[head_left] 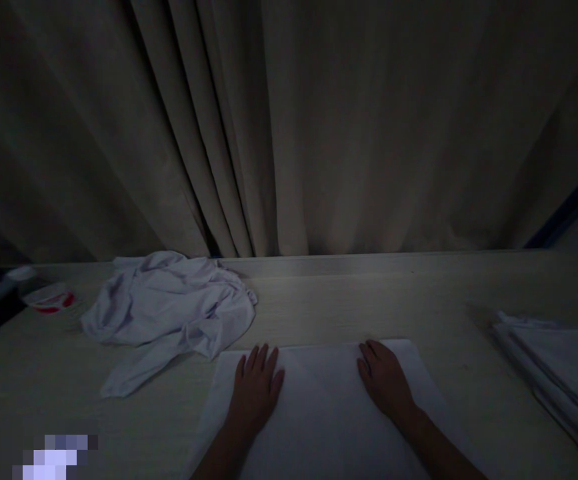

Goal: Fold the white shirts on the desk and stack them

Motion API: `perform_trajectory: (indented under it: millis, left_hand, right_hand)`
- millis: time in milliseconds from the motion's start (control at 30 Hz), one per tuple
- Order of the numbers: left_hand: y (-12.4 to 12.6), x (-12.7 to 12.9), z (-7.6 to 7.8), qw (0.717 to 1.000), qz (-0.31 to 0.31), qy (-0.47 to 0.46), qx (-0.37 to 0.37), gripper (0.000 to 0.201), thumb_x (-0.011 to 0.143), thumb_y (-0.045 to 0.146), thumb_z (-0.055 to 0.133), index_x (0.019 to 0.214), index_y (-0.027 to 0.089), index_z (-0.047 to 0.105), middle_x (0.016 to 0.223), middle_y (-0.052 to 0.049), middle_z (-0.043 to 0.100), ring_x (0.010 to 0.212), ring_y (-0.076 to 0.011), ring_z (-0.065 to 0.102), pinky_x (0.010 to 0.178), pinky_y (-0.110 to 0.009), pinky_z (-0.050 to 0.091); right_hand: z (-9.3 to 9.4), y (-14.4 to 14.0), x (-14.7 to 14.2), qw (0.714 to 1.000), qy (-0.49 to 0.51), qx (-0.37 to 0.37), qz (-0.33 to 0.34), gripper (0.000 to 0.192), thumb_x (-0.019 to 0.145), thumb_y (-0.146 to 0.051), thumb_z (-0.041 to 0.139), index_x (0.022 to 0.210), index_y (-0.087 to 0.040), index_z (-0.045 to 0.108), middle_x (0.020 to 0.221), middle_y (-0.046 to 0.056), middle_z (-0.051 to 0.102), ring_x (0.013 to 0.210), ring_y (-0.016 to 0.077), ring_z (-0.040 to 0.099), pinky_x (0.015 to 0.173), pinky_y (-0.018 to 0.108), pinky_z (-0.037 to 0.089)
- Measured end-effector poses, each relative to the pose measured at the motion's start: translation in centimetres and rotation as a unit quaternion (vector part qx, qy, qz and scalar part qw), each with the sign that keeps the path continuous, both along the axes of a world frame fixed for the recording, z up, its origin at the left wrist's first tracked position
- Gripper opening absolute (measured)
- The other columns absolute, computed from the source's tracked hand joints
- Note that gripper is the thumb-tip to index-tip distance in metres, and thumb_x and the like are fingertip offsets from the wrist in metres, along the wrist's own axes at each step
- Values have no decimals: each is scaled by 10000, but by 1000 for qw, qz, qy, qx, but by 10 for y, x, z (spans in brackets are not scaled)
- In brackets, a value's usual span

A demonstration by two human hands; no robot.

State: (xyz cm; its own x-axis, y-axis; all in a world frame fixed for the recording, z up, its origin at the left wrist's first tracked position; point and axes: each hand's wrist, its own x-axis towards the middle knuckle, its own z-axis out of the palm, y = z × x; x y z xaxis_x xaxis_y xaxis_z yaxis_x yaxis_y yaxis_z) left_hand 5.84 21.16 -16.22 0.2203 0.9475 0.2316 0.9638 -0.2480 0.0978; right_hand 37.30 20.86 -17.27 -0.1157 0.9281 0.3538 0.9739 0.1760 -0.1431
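A white folded cloth (321, 413) lies flat on the pale wooden table (369, 293) in front of me. My left hand (256, 387) rests palm down on its upper left part, fingers together and stretched out. My right hand (383, 380) presses flat on its upper right part in the same way. Neither hand grips anything. The scene is very dim.
A crumpled white garment (169, 310) lies to the left, one sleeve trailing toward the folded cloth. A stack of folded white cloths (559, 367) sits at the right edge. A small red-and-white container (49, 298) stands far left. Beige curtains (289, 127) hang behind the table.
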Motion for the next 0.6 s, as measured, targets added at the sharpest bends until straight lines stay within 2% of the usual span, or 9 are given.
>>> perform_trajectory:
  millis: [300, 600]
  left_hand:
    - [-5, 4, 3, 1000, 9, 18, -8, 589, 856, 557, 300, 1354, 249, 357, 1452, -134, 377, 1358, -312, 295, 1076, -558, 298]
    - [-1, 2, -6, 999, -4, 35, 22, 607, 857, 547, 301, 1366, 218, 337, 1446, -158, 378, 1355, -337, 285, 1080, -568, 298]
  right_hand:
    - [-3, 0, 0, 999, -26, -16, -21, 520, 905, -391, 320, 1277, -56, 461, 1301, 193, 504, 1219, 287, 435, 1047, 439, 344]
    - [-4, 1, 0, 999, -18, -13, -28, 522, 899, -391, 336, 1282, -57, 454, 1304, 195, 507, 1225, 285, 442, 1056, 443, 345]
